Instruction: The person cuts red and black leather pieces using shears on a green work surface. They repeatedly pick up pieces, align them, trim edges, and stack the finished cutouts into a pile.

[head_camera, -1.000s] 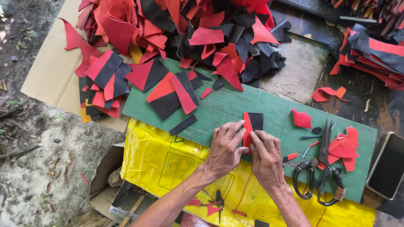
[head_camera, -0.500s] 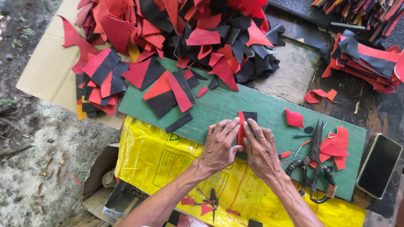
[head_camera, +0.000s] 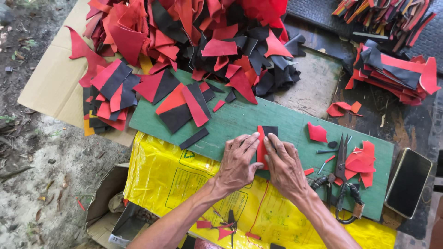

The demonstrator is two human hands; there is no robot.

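We look down on a green board [head_camera: 286, 124] laid across a yellow plastic sack [head_camera: 184, 184]. Both hands press on one small piece at the middle of the board.

Left hand [head_camera: 237, 161]: palm down, fingers together and stretched forward, nearly flat. Its fingertips lie on the left edge of a red strip [head_camera: 261, 147]. It pins rather than grips; nothing is enclosed in the fist.

Right hand [head_camera: 284, 166]: also palm down, fingers loosely spread and slightly curved, touching the right side of the same strip and the black piece [head_camera: 270, 131] it sits against. The thumbs lie close together near the strip's lower end; whether they overlap we cannot tell.

The red strip stands lengthwise between the two hands, flat on the board, with the black piece showing just beyond its upper right end.

Around the hands: scissors [head_camera: 339, 180] lie on the board to the right, near the right wrist, blades pointing away from us. Beside them sit red scraps [head_camera: 362, 159] and a single red scrap [head_camera: 317, 133]. A dark phone [head_camera: 408, 182] rests off the board's right end. To the left, paired red and black pieces [head_camera: 182, 106] lie on the board; behind them rises a large heap of red and black offcuts [head_camera: 207, 37]. Cardboard [head_camera: 50, 87] lies under the heap's left side.
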